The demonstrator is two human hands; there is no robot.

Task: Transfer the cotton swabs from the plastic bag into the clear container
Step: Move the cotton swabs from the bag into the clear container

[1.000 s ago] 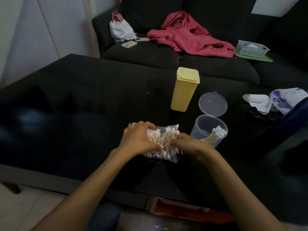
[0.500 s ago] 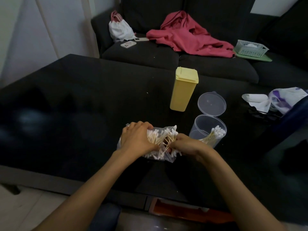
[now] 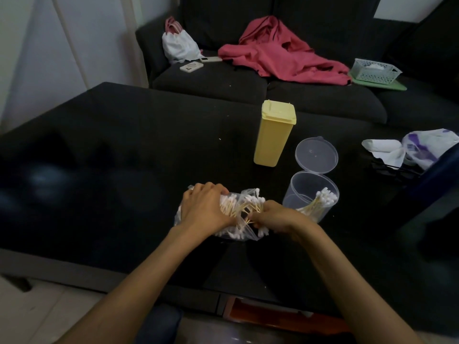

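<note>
Head view, looking down over a dark counter (image 3: 124,157) at a person's two bare forearms. The left hand (image 3: 207,209) lies on a clear plastic bag (image 3: 238,229) of cotton swabs (image 3: 244,207), its fingers curled over the bag's far edge in a closed grip. The right hand (image 3: 272,217) is at the bag's right side, its fingers curled in and pinching a bunch of the swabs' wooden sticks. The bag rests on the counter near its front edge. Just to the right of the bag stands the clear container (image 3: 310,194), round and open, with a small cluster of swabs leaning inside against its right wall. Its clear lid (image 3: 316,155) tilts up behind it. A tall yellow box (image 3: 274,134) with its lid closed stands just beyond. Crumpled white and purple plastic (image 3: 427,147) lies at the counter's right edge. Behind the counter, a dark sofa (image 3: 211,83) holds a pink garment (image 3: 280,54), a white bag (image 3: 180,47) and a pale basket (image 3: 375,72).
</note>
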